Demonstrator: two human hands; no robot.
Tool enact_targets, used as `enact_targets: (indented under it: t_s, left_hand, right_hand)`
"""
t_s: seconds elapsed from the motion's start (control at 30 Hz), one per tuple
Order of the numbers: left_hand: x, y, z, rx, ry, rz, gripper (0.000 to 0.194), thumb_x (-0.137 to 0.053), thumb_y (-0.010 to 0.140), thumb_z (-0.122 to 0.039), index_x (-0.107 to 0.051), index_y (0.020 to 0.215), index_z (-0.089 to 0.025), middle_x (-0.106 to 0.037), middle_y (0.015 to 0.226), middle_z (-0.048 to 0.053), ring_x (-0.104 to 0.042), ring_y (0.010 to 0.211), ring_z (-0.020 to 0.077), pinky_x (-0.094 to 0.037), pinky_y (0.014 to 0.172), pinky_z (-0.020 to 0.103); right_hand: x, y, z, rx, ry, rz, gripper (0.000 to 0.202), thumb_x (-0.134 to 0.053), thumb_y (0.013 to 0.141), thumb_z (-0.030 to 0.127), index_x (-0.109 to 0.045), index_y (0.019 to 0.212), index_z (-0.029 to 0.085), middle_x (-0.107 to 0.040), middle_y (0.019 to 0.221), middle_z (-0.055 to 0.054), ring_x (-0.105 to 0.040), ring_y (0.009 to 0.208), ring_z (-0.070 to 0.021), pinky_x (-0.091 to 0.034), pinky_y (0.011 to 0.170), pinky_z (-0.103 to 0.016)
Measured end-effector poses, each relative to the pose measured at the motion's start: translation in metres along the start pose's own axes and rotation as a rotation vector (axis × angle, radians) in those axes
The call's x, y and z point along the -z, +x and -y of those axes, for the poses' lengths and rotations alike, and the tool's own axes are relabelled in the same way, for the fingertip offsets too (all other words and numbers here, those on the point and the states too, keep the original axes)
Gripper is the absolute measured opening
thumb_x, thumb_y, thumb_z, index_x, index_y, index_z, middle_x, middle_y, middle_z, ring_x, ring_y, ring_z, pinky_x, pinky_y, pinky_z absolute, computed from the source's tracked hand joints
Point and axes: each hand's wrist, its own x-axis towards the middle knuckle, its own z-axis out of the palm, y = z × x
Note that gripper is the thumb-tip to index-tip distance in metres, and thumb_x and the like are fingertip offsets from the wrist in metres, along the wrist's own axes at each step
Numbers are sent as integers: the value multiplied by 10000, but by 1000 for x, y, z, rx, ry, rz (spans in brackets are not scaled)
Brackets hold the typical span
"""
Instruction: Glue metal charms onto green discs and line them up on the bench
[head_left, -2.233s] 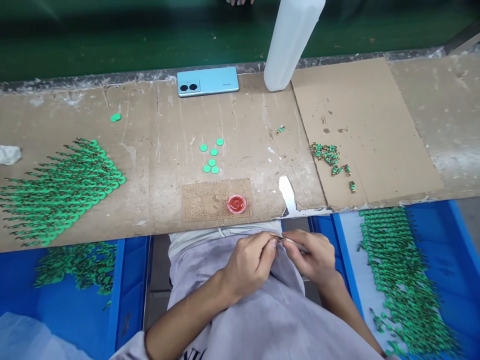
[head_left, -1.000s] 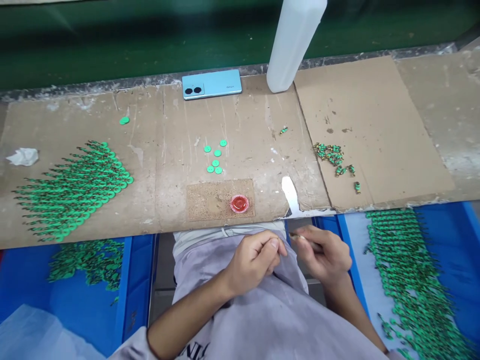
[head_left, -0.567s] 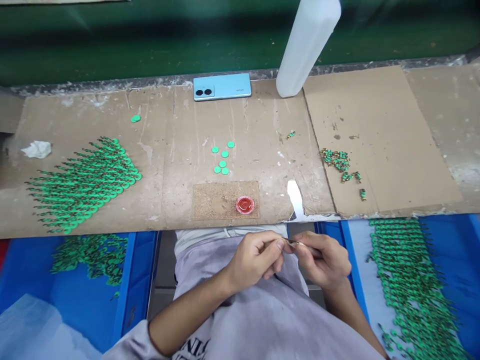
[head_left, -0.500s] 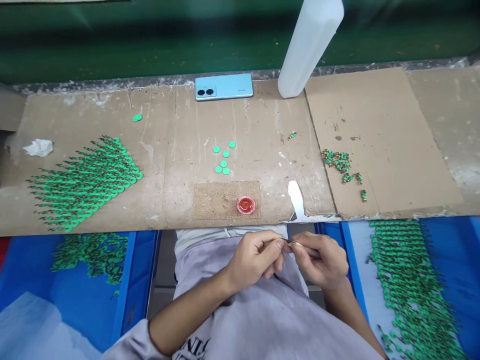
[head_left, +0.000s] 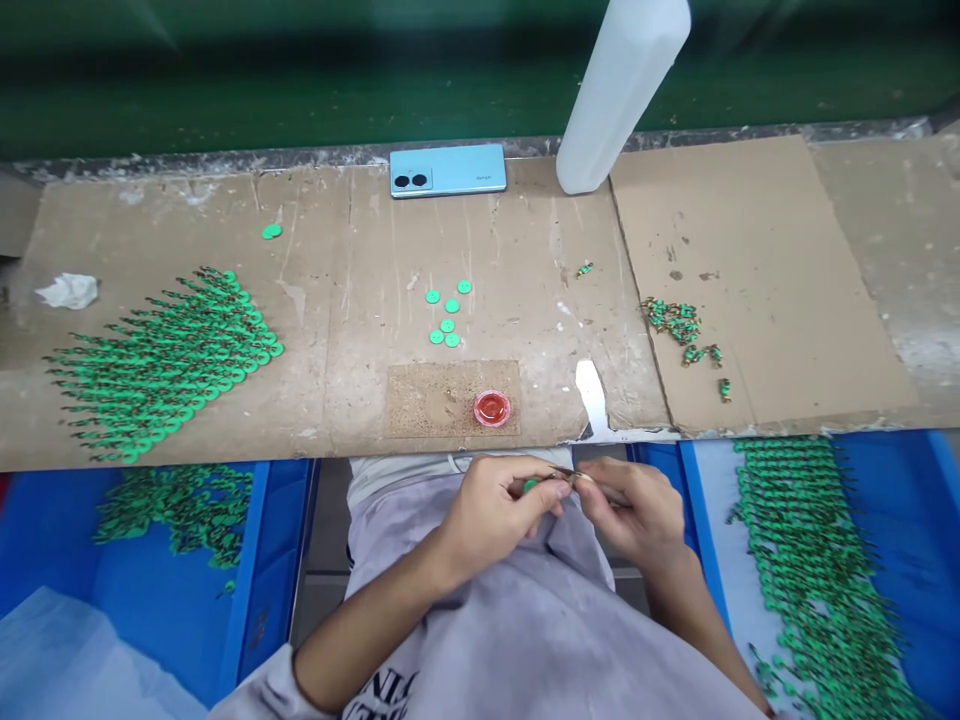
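One green piece (head_left: pixel 529 486) is being pinched by the left hand (head_left: pixel 491 510), while the right hand (head_left: pixel 636 508) is gripping a slim tool (head_left: pixel 615 495) in front of the bench (head_left: pixel 375 290).

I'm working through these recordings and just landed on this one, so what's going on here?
A person works with both hands close together, near the table edge. The left hand holds a small piece with a green disc showing; the right hand holds a thin tool towards it. Their exact contact is too small to tell. Six loose discs lie beyond a red dish, with rows of green pieces to the left.
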Motion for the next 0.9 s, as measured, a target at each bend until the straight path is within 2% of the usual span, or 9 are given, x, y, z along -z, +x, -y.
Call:
enact_targets:
  t_s: [0.1,0.2,0.27,0.33,0.43,0.57,0.7,0.8,0.9]
  left_hand:
    - [-1,0,2,0,-4,-15,209,-696,874,-326,-771,798,-146,-691,667,13,-473,464,74,-378,465,214]
    - [-1,0,6,15,25,-26,182,-727,863,-319,-794,815,-156,-690,657,5,-482,472,86,-371,470,226]
    - [-1,0,9,-13,103,-67,166,-745,864,-301,-802,786,-166,-656,594,-10,-493,482,99,-370,483,232]
    - [-2,-1,10,-78,190,-146,139,-767,865,-280,-815,783,-178,-658,565,-13,-532,511,119,-398,519,242]
    - [-4,-1,10,-199,295,-249,47,-800,848,-212,-841,834,-195,-797,737,26,-663,645,162,-468,623,256]
    - [-3,-2,12,-264,397,-271,71,-790,856,-150,-849,854,-190,-840,834,60,-723,713,188,-492,674,264]
    - [-3,-2,14,-248,389,-283,65,-792,855,-156,-849,868,-184,-840,854,62,-708,711,182,-484,668,261]
    - [-4,-3,13,-178,324,-242,89,-773,868,-207,-829,806,-177,-768,694,22,-618,596,143,-453,618,255]
    - [-4,-3,11,-71,203,-203,127,-742,877,-268,-812,828,-175,-637,556,-30,-508,489,108,-405,541,242]
  right_hand:
    - [-2,-1,-1,-65,-148,-43,119,-619,1047,269,-654,942,226,-767,678,2,-698,483,-148,-532,467,-230]
    - [-2,-2,-1,-37,-98,-22,136,-605,1054,274,-643,930,230,-765,676,6,-696,484,-144,-530,470,-228]
    - [-2,-2,0,-21,-64,32,137,-612,1049,271,-643,923,228,-760,673,12,-689,478,-136,-524,474,-222]
    - [-2,-2,1,-50,-129,16,124,-624,1043,262,-654,930,220,-746,648,19,-668,451,-129,-501,457,-221]
    - [-2,-2,1,-76,-163,-37,121,-625,1042,264,-657,934,219,-758,663,11,-681,464,-137,-500,456,-223]
    - [-4,-4,1,-46,-111,39,129,-620,1049,280,-657,941,220,-778,697,4,-714,502,-143,-528,487,-218]
    - [-7,-5,0,-31,-182,-23,130,-606,1057,270,-649,944,222,-773,690,5,-707,498,-140,-532,498,-220]
    - [-8,-6,-1,-3,-181,10,136,-605,1061,277,-647,943,224,-773,697,9,-711,511,-137,-541,515,-217]
    - [-8,-7,-2,-25,-219,-68,119,-612,1059,258,-646,953,217,-773,698,6,-703,506,-130,-536,514,-211]
